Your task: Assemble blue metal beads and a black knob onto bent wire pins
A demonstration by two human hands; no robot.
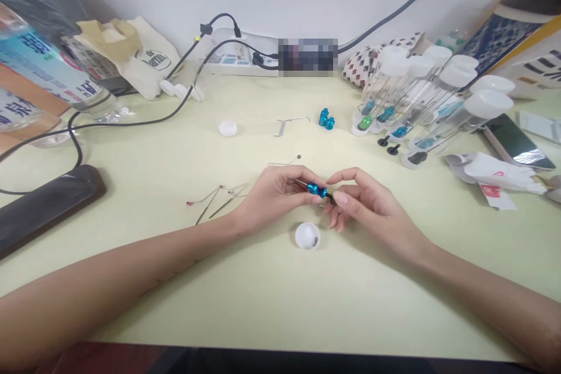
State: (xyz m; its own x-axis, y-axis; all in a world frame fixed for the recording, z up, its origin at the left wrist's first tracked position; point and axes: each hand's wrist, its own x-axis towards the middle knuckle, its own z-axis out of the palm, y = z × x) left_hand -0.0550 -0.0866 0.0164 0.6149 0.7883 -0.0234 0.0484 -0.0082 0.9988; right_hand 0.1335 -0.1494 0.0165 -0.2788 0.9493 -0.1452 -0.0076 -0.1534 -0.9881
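Observation:
Near the middle of the table my left hand [278,193] pinches a small shiny blue metal fitting [314,189] between thumb and fingers. A thin wire seems to run from the fitting into that hand. My right hand [372,207] grips a black screw-like piece [330,198] at the fitting's right end, thumb on top; its tip is partly hidden. Just below both hands lies a white cap [305,237] with tiny dark metal bits inside. Thin wires with small coloured ball ends [220,188] lie beside my left forearm. Behind my hands is another wire with a dark ball end [298,157].
Farther back are several blue fittings [326,120], hex keys [289,124] and a white lid [228,128]. Clear tubes with white caps [486,104] stand at right, beside black screws [393,151], a wrapper [486,172] and a phone [519,143]. A black cable [144,123] crosses the left.

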